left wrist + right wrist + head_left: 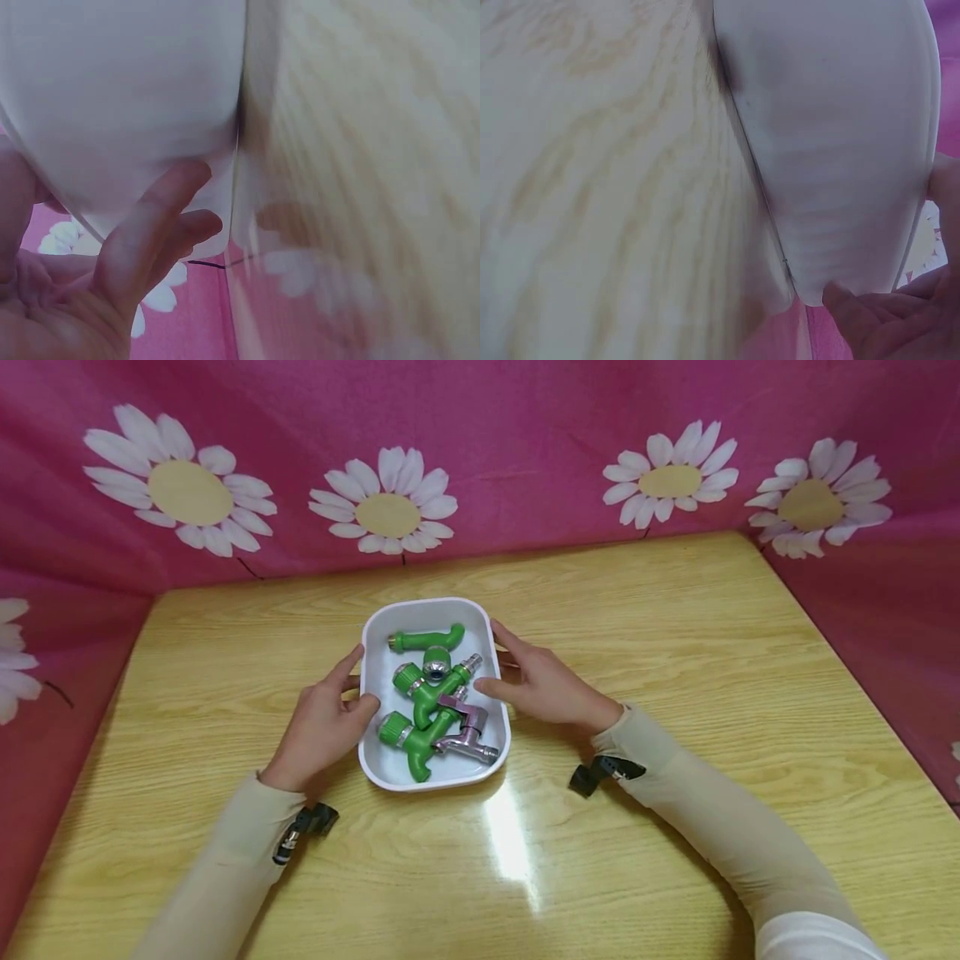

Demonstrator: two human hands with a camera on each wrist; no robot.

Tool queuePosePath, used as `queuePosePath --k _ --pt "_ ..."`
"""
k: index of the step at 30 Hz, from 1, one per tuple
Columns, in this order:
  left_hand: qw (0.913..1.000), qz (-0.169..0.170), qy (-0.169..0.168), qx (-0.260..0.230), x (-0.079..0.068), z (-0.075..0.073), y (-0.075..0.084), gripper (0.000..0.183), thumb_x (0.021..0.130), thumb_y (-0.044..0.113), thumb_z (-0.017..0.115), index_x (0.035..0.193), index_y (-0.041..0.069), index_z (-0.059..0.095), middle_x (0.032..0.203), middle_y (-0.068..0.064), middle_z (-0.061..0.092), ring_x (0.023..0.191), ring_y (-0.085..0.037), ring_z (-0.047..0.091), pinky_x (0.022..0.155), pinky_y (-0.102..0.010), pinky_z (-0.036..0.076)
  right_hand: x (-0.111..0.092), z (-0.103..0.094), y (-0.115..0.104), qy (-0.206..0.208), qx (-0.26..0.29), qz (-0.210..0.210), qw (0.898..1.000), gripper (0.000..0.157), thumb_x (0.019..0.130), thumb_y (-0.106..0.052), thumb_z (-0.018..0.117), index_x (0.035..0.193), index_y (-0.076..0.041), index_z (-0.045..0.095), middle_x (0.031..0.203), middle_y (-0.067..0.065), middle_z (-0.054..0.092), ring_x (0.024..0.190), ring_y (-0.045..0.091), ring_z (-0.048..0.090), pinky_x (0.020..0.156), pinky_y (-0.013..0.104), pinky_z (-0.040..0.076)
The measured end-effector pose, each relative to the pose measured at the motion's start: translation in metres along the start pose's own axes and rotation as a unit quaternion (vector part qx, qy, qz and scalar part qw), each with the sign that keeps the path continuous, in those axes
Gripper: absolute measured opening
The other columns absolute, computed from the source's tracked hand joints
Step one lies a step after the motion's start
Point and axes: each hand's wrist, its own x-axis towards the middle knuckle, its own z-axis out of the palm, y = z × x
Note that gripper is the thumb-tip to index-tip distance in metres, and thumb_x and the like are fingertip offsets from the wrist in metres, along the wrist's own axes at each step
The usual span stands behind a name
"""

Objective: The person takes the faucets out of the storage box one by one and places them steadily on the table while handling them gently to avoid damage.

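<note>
A white plastic tray [435,787] with rounded corners sits on the table and holds several taps. My left hand [322,727] grips its left side, thumb at the rim; in the left wrist view, fingertips [191,176] lie against the outer wall. On the opposite side my right hand [551,685] holds the tray, thumb over the rim and fingers outside. Inside are a green tap [427,697] with a ribbed knob, a similar green tap [416,747] nearer me, a chrome lever tap [468,739] at the right, and a green bent pipe piece [427,639] at the far end.
The wooden table [637,860] reaches back to a pink cloth [525,443] printed with white daisies, which also hangs at both sides. Black wrist camera mounts [600,772] are strapped over both sleeves.
</note>
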Motion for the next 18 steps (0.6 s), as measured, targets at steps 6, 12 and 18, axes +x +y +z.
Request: queuePosePath --k 6,12,18 --pt "0.9995 0.005 -0.009 0.030 0.004 -0.003 0.002 0.075 0.094 0.018 0.060 0.162 0.006 0.030 0.139 -0.027 0.064 0.108 -0.033 0.074 0.093 -0.047 0.059 0.001 -0.001 0.001 0.007 0.017 0.024 1.000 0.092 0.096 -0.030 0.068 0.167 -0.024 0.009 0.168 0.008 0.036 0.149 0.027 0.048 0.115 0.039 0.046" --pt "0.9969 0.004 -0.034 0.071 0.009 -0.008 0.007 0.074 0.094 0.021 0.062 0.159 0.002 0.032 0.138 -0.026 0.065 0.105 -0.031 0.072 0.092 -0.046 0.059 0.003 0.000 0.000 0.008 0.036 0.044 0.998 0.094 0.094 -0.027 0.069 0.166 -0.027 0.010 0.171 0.003 0.030 0.150 0.024 0.047 0.114 0.037 0.046" --pt "0.9962 -0.001 -0.041 0.077 0.011 -0.010 0.010 0.070 0.095 0.019 0.062 0.156 0.001 0.034 0.137 -0.027 0.065 0.109 -0.032 0.071 0.093 -0.047 0.059 0.003 -0.001 0.000 0.008 0.039 0.043 0.998 0.093 0.094 -0.025 0.070 0.166 -0.030 0.011 0.169 0.004 0.034 0.148 0.024 0.049 0.112 0.036 0.048"
